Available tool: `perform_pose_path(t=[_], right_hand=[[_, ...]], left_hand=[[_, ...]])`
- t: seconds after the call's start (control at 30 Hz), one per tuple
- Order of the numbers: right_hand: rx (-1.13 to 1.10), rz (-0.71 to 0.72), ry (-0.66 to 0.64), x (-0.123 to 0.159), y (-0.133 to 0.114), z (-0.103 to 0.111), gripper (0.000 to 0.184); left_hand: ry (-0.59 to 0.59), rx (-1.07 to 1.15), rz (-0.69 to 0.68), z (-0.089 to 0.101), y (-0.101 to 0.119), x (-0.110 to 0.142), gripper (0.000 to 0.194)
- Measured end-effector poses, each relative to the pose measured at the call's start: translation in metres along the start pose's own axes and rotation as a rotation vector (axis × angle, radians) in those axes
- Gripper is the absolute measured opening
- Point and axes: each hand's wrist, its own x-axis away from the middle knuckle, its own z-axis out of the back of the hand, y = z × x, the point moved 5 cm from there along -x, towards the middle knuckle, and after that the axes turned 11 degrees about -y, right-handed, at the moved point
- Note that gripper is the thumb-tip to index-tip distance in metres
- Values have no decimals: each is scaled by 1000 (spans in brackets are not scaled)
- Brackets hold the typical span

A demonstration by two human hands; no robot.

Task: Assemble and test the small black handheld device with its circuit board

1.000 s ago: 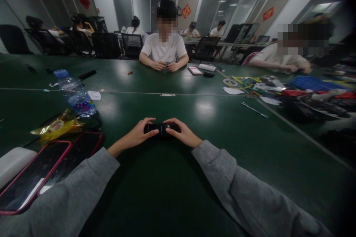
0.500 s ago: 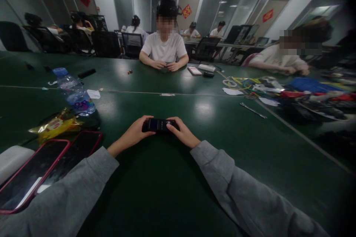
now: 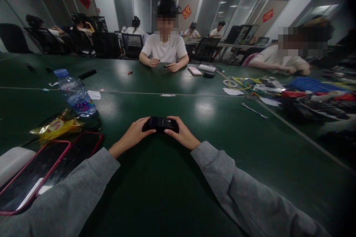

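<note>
1. Both hands hold one small black device (image 3: 160,123) just above the green table (image 3: 211,148). The left hand (image 3: 135,133) pinches its left end and the right hand (image 3: 182,135) its right end.
2. Risk: the grip looks like fingertips only at the two ends. If either hand eases off, the device could tip and drop onto the table just beneath it.
3. Risk: it is small and dark, so what the fingers (image 3: 170,132) press on cannot be made out. A slip could hit the wrong spot.
4. Left of the left hand, well apart, lie two phones (image 3: 50,170), a yellow snack bag (image 3: 55,126) and a water bottle (image 3: 75,94). A wide left elbow swing could knock them.
5. Pose: both forearms reach forward in grey sleeves (image 3: 244,196) and converge, with wrists low near the table and fingers curled inward round the device.
</note>
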Motion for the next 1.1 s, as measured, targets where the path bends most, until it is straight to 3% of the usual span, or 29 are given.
perform_pose_path(t=[0.07,0.37,0.57,0.7,0.9,1.1], right_hand=[[30,29,9,1,-1,0,62],[-34,61,106,2,-6,5,47],[-63,100,367,6,-15,26,44],[41,48,542,7,-2,45,47],[162,-83,475,2,34,48,48],[192,-116,398,0,39,43,51]], left_hand=[[-2,9,0,0,0,0,60],[24,48,-26,-1,-1,1,65],[28,32,-77,0,1,1,56],[16,25,-56,3,3,3,53],[-8,41,-28,4,6,5,50],[-10,11,-13,2,1,5,53]])
